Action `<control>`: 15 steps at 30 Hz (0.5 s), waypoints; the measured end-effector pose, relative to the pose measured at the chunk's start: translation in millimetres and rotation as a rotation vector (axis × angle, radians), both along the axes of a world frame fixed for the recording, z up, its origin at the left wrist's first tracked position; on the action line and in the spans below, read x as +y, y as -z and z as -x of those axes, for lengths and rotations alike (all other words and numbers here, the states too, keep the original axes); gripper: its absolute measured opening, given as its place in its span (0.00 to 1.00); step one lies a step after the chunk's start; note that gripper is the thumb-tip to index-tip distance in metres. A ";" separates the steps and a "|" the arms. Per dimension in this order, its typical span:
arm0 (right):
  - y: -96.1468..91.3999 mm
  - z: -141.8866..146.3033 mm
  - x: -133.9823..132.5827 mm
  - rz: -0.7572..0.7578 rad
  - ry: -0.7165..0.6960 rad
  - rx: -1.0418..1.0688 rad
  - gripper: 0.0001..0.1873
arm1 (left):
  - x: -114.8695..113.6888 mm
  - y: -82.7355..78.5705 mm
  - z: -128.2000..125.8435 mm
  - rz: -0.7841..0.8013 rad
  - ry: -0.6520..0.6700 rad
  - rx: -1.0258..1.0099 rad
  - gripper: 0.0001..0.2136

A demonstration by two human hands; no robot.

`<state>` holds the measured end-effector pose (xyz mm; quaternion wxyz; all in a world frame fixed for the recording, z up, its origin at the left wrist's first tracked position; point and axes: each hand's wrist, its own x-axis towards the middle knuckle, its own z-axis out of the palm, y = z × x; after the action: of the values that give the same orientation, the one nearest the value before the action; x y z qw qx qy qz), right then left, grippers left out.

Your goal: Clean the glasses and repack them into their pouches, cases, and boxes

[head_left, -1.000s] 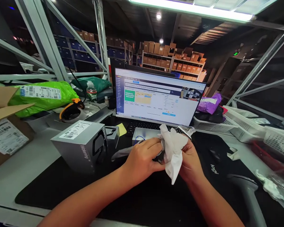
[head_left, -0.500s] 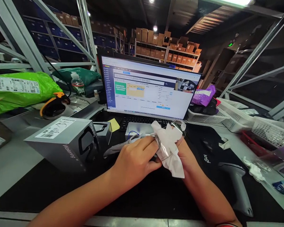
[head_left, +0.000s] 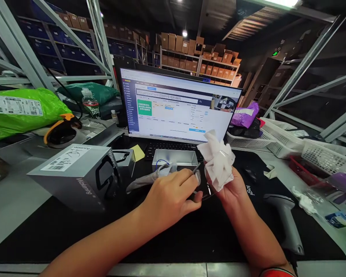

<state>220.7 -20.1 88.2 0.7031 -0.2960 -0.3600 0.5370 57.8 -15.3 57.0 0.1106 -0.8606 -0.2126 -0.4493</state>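
Observation:
My left hand (head_left: pixel 173 194) is closed on what looks like a pair of thin-rimmed glasses (head_left: pixel 208 189); a shiny lens edge shows between the hands, the rest is hidden. A crumpled white tissue (head_left: pixel 218 164) is bunched in my right hand (head_left: pixel 232 188), its fingers mostly covered. Behind my left hand lies a grey cloth pouch (head_left: pixel 145 181), partly in front of an open grey box (head_left: pixel 187 157) with a blue cord in it. To the left stands a larger grey "Wakening" box (head_left: pixel 72 181) with a label on top.
A monitor (head_left: pixel 175 115) and keyboard (head_left: pixel 173 146) stand behind. On the black mat (head_left: pixel 161 246) are a mouse (head_left: pixel 250 172) and a barcode scanner (head_left: pixel 286 221). White baskets (head_left: pixel 323 154) line the right, with parcels. Left are a green parcel (head_left: pixel 14 107), tape dispenser (head_left: pixel 63 132) and bottle (head_left: pixel 90 104).
My right hand has moved right with the tissue, away from my left hand. The tissue is more bunched up, and the open grey box shows more. The view has shifted slightly.

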 end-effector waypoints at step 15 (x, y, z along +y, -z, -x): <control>11.8 10.7 -12.0 -0.154 0.089 -0.209 0.19 | 3.2 -2.5 3.8 0.005 0.074 -0.005 0.03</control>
<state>210.0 -32.1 76.3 0.7055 -0.3113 -0.4579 0.4423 54.0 -12.1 59.5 0.0912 -0.8670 -0.1820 -0.4548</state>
